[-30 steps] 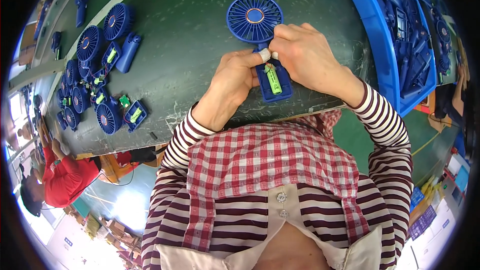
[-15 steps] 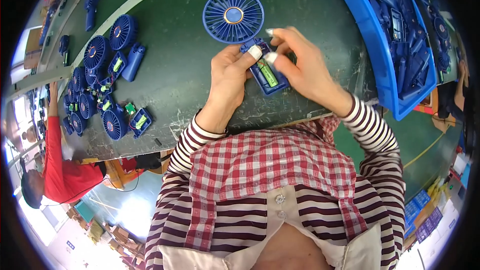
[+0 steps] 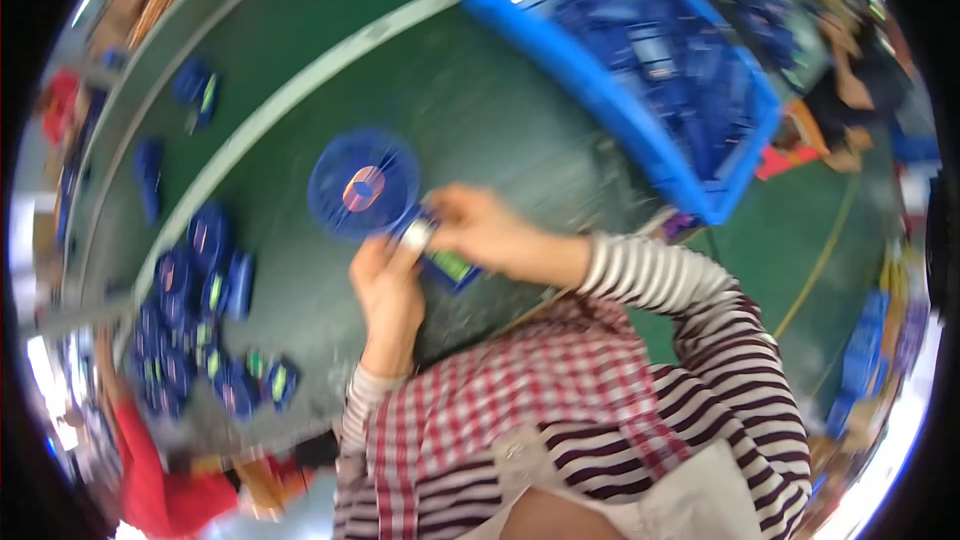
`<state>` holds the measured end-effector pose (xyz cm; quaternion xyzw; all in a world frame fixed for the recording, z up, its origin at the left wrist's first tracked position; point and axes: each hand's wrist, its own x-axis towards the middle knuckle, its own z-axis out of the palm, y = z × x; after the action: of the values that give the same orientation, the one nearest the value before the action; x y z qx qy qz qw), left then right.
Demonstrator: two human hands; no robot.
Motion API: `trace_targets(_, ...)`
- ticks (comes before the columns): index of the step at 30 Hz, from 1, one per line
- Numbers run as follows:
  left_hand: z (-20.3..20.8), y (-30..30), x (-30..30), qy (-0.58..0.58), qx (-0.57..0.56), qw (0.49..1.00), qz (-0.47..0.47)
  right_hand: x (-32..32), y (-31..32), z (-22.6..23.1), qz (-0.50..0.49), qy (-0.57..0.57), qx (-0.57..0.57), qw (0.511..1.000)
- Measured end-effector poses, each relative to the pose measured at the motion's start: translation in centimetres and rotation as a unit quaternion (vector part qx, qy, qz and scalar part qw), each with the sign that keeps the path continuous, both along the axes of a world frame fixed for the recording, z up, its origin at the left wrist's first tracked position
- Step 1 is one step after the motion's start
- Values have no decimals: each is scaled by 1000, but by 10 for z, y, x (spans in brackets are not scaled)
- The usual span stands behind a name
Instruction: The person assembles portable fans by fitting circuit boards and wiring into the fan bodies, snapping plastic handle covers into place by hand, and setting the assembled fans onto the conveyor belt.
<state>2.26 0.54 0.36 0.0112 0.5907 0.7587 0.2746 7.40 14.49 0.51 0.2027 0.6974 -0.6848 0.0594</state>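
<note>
A blue handheld fan with a round slatted head (image 3: pixel 335 190) is held just above the green worktable. Its handle (image 3: pixel 452 270) is uncovered, showing a light-green battery inside. My left hand (image 3: pixel 390 285) is closed around the neck of the fan, with a white cover on the thumb tip. From the right, my right hand (image 3: pixel 490 237) comes to the same neck, its fingers drawn together there. Motion blur hides the fingertips and any small part or wire between them.
A blue crate (image 3: pixel 590 90) full of blue plastic parts stands at the upper right. Several partly assembled fans (image 3: pixel 175 280) are clustered on the left of the table (image 3: pixel 300 290). A person in a red sleeve (image 3: pixel 165 480) is at the lower left.
The whole view has swung, so the crate appears nearer the middle and the fan lower left. My right hand has closed in from beside the handle onto the fan's neck.
</note>
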Motion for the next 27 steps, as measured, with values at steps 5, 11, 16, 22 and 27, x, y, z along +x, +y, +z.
trace_targets(5,-5,0,-8,-54,17,995,-78,16,8,25,10,82,253,964)
trace_targets(11,-10,8,-11,-98,11,989,-113,48,139,77,-52,137,493,857)
trace_targets(16,-8,7,-14,-109,10,987,-117,40,267,92,-39,-42,760,648)
trace_targets(22,-15,6,-13,-113,-1,986,-125,0,307,82,107,-133,764,622)
trace_targets(27,-10,8,-15,-118,-15,985,-128,13,323,83,70,-111,766,629)
